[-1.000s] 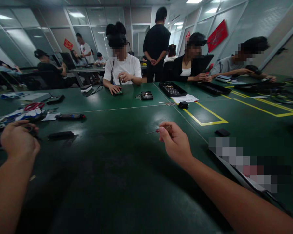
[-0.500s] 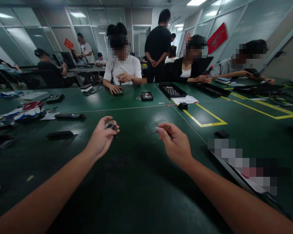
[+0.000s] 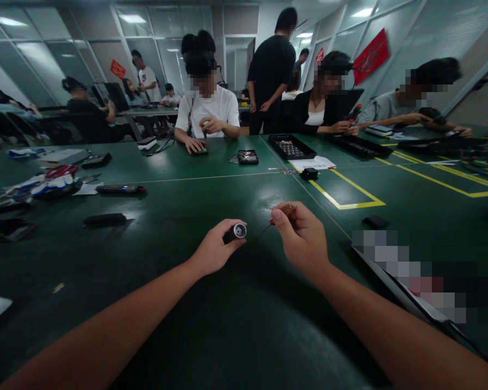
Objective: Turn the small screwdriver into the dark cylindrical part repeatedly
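Note:
My left hand [image 3: 211, 248] is closed around a short black cylinder [image 3: 229, 234]. Its round, silver-rimmed end faces up toward me and shows a recessed inside with small details. To the right, my right hand [image 3: 303, 233] pinches a small screwdriver [image 3: 265, 229] between thumb and fingers. Its thin shaft points down and left toward the cylinder, with a bit of red showing at the thumb. The rest of its handle is hidden in the hand. A gap separates the shaft tip from the cylinder. Both hands are above the green table [image 3: 179, 319].
At left lie a dark pen-shaped tool [image 3: 121, 189], a black piece [image 3: 106, 219] and a bundle of cables [image 3: 57, 181]. A small black block [image 3: 375, 221] lies at right beside a slanted sheet [image 3: 394, 276]. Co-workers sit across, near a black parts tray [image 3: 291, 148].
My left hand has moved right and slightly down, bringing the cylinder nearer my right hand and turning its open end. More of the screwdriver shaft shows now. A standing person behind has leaned.

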Demonstrator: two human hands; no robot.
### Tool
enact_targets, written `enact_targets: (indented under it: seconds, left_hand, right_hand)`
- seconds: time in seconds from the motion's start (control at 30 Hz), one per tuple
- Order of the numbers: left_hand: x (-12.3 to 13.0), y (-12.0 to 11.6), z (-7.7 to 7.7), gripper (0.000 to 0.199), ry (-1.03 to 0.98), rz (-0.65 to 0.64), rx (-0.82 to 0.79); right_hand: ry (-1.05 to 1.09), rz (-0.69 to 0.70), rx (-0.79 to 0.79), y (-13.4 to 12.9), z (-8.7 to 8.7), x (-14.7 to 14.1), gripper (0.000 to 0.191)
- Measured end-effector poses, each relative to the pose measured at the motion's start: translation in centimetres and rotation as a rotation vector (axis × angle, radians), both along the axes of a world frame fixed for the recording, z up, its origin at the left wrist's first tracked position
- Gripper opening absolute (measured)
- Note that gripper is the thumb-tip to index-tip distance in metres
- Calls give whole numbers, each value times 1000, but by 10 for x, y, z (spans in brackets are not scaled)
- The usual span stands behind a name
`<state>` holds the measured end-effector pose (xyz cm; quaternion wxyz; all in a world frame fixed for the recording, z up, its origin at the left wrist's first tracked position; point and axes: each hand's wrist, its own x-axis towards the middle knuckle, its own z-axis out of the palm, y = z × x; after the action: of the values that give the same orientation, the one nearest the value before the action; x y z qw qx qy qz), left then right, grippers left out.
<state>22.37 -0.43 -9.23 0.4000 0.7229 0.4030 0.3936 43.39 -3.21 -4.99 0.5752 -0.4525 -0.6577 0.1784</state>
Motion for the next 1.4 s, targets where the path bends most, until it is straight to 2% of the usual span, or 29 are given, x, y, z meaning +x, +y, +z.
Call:
enact_targets:
  seconds: [0.17,0.33,0.67,0.97,1.2,1.3,1.4]
  left_hand:
    - [-1,1,-4,34,40,-16,21]
    - [-2,2,-5,34,30,-5,13]
    - [-3,4,-8,35,-46,39,-39]
    - [-4,4,-6,36,-68,47,-65]
    - [-3,3,-2,36,-55,38,-66]
    - [-3,3,-3,36,-59,40,-62]
    - [-3,6,-7,36,-77,43,-58]
  right_hand:
    - [99,89,-22,1,-7,-1,17]
    - [58,117,-55,3,-12,-2,18]
    - [11,162,-70,2,-10,-2,18]
    - [18,170,-85,3,-12,-2,19]
    - [34,118,-95,4,-12,-5,18]
    - [0,159,-113,5,-11,-3,18]
    - [-29,289,-131,2,-9,-1,18]
